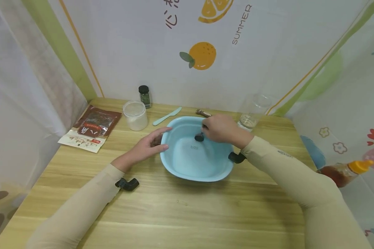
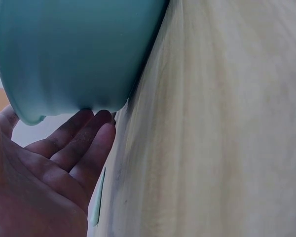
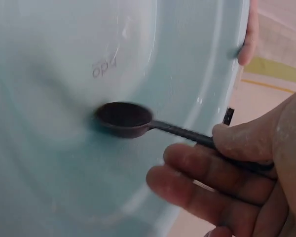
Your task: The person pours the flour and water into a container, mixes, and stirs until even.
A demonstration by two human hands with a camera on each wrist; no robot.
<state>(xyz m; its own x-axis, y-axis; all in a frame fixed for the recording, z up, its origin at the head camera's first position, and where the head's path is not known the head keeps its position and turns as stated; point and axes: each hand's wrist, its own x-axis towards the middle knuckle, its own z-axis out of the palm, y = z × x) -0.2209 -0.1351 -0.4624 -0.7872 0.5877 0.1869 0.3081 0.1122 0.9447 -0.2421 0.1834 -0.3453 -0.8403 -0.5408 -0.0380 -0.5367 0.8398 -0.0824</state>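
Observation:
A light-blue plastic basin (image 1: 187, 173) stands on the table. My left hand (image 1: 146, 147) holds its left side, thumb and index fingertip over the rim. In the left wrist view, the other fingers (image 2: 71, 143) lie against the outer wall. My right hand (image 1: 221, 128) reaches over the back right rim and pinches the thin handle of a black measuring spoon (image 3: 123, 118) between thumb and fingers. The spoon's round bowl (image 1: 199, 137) hangs inside the basin, over the inner back wall; its inside looks dark.
Behind the basin lie a pale green knife (image 1: 167, 116) and a brown-handled item (image 1: 203, 113). To the left are a jar of white contents (image 1: 135, 117), a black-lidded herb jar (image 1: 144, 97) and a brown spice bag (image 1: 93, 126). A clear container (image 1: 250, 114) and yellow-capped squeeze bottle (image 1: 346, 171) stand right.

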